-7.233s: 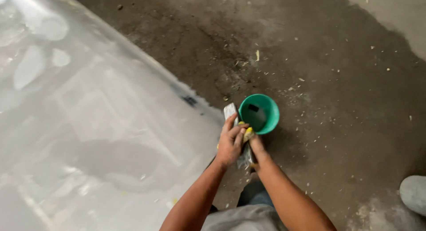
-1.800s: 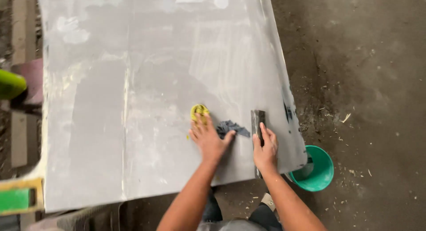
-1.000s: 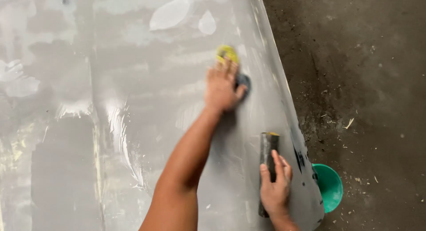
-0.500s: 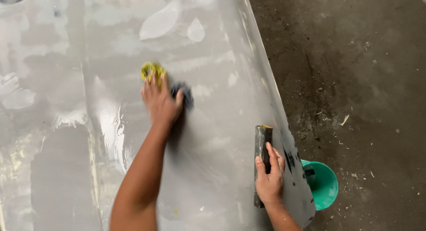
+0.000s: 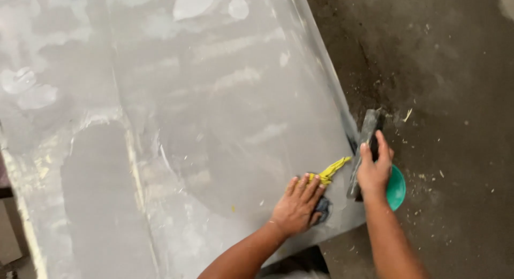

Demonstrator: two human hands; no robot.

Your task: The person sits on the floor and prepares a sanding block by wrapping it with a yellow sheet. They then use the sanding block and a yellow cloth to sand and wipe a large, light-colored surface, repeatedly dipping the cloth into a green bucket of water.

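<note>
Gripping long dark sanding block (image 5: 364, 150) in our right hand (image 5: 373, 172), axis running up-down along grey panel (image 5: 214, 123) edge; left hand (image 5: 296, 204) pressing flat on yellow-and-dark rag (image 5: 327, 174), just left.

The left hand (image 5: 295, 205) is laid flat on the big panel (image 5: 176, 129) near its lower right edge, over a cloth (image 5: 327, 172), while the block (image 5: 364, 150) is held by the right hand (image 5: 373, 172) just right of it (above the bowl (image 5: 397, 189) on the floor (image 5: 450, 97)).
</note>
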